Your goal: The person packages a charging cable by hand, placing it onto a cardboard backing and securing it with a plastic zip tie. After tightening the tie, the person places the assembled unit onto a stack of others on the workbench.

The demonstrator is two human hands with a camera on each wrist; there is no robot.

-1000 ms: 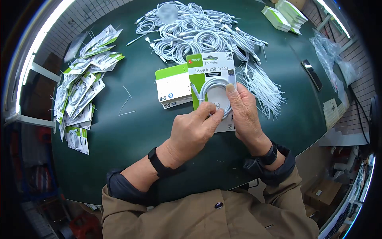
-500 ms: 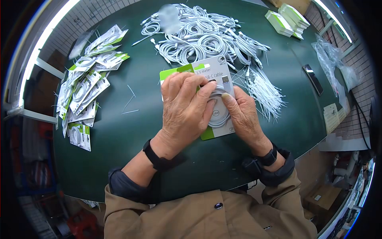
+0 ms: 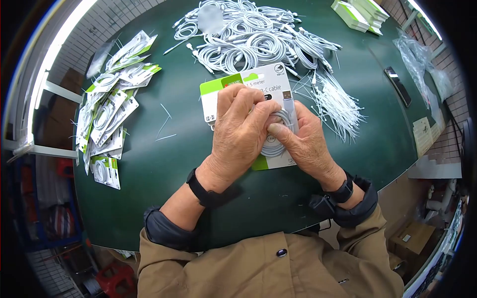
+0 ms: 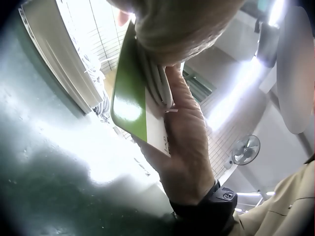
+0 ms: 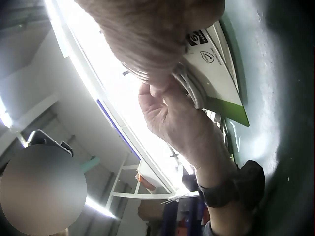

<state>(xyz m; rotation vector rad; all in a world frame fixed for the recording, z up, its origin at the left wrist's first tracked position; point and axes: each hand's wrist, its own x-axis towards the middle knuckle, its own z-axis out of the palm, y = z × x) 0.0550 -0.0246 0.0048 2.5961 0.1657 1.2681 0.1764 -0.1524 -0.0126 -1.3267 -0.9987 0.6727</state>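
Note:
A white and green cable card (image 3: pixel 263 79), printed for a USB-A to USB-C cable, is held up above the table in the head view. On its front lies a coiled white cable (image 3: pixel 272 150). My left hand (image 3: pixel 241 130) covers the card's left part, its fingers curled and pinching the top of the coil; what lies under them is hidden. From the right, my right hand (image 3: pixel 312 145) grips the card's edge, thumb lying over the coil. The left wrist view shows the card (image 4: pixel 129 98) edge-on, with the cable loops (image 4: pixel 158 88) against its face.
Behind the card lies a stack of blank-fronted cards (image 3: pixel 209 102). A heap of coiled cables (image 3: pixel 253 39) fills the back, with white cable ties (image 3: pixel 340 107) to its right. Finished-looking carded cables (image 3: pixel 107 109) pile up at left. A phone (image 3: pixel 397 87) lies at right.
My left hand has moved up from the coil's lower part to its top, and the card has tilted. My right thumb has shifted inward over the coil.

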